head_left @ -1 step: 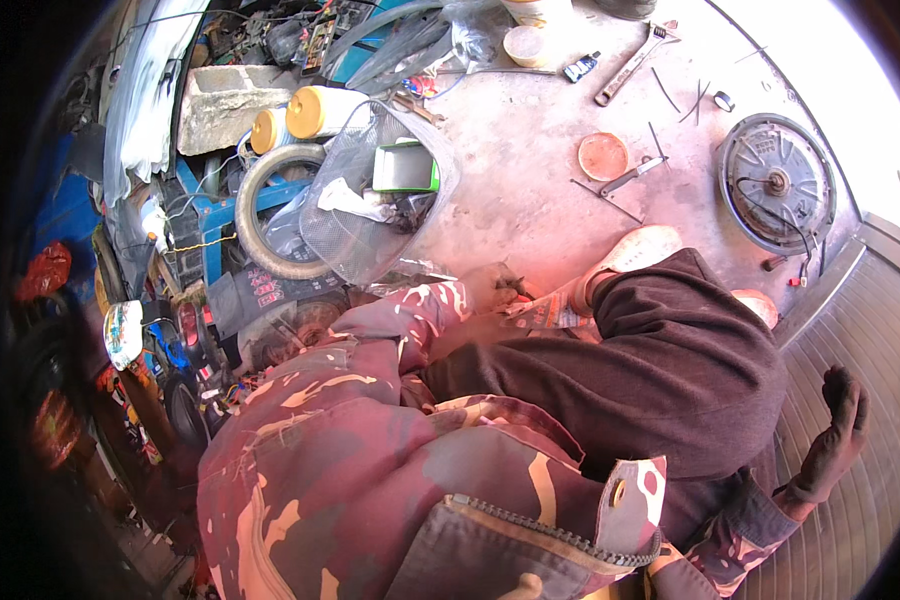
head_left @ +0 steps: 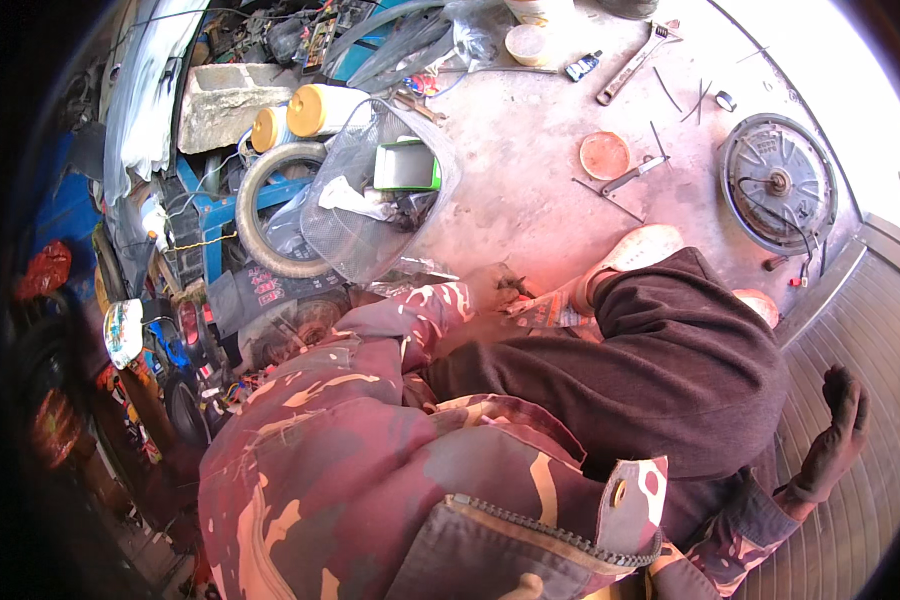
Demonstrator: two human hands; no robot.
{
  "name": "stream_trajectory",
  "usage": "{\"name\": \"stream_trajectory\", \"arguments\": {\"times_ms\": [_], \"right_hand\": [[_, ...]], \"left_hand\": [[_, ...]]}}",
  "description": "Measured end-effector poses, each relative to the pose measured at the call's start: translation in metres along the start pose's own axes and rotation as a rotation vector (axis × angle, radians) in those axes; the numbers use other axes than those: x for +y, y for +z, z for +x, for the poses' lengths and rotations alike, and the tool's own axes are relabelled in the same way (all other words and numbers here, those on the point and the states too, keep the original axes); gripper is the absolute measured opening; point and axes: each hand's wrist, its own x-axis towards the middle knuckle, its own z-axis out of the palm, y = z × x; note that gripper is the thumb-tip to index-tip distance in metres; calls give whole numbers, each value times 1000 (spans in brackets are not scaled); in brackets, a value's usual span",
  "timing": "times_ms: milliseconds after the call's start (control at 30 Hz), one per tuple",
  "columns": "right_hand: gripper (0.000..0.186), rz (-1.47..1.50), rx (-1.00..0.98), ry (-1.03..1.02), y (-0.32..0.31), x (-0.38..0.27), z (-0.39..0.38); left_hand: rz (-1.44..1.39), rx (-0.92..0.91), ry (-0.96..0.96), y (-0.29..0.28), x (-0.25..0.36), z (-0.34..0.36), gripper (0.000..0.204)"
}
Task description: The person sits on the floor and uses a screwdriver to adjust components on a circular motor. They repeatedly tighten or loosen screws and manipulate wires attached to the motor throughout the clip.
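Grey wheel hub [head_left: 778, 182] lies untouched; right hand [head_left: 834, 436] is empty, relaxed; left hand [head_left: 490, 288] works low, grip and progress I cannot tell

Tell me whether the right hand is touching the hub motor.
Apart: the head view shows ribbed gray panel between the right hand and the hub motor.

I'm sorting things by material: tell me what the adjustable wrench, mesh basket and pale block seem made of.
Adjustable wrench: metal, probably steel; dull grey with a worn sheen.
Mesh basket: probably thin metal wire, given the silvery see-through grid, though plastic remains possible.
Pale block: likely concrete; matte, rough and grainy.
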Motion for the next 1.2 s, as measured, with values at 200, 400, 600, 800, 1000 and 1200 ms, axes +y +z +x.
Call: {"name": "stream_trajectory", "arguments": {"times_ms": [200, 400, 600, 800, 1000, 1200], "right_hand": [[36, 5, -14, 21, 1, 5, 3], [35, 10, -24, 37, 0, 10, 3], [34, 22, -24, 22, 1, 11, 4], [35, 35, -16, 19, 4, 9, 2], [35, 24, -45, -2, 5, 11, 5], [36, 32, -34, -2, 7, 14, 4]], "left_hand": [[59, 139, -99, 30, -56, -2, 19], [-34, 345, -478, -26, -125, 35, 27], [616, 805, -525, -52, -56, 17, 45], [786, 138, -125, 19, 40, 57, 70], [887, -80, -201, 75, 49, 83, 70], [713, -273, -110, 23, 52, 60, 67]]}}
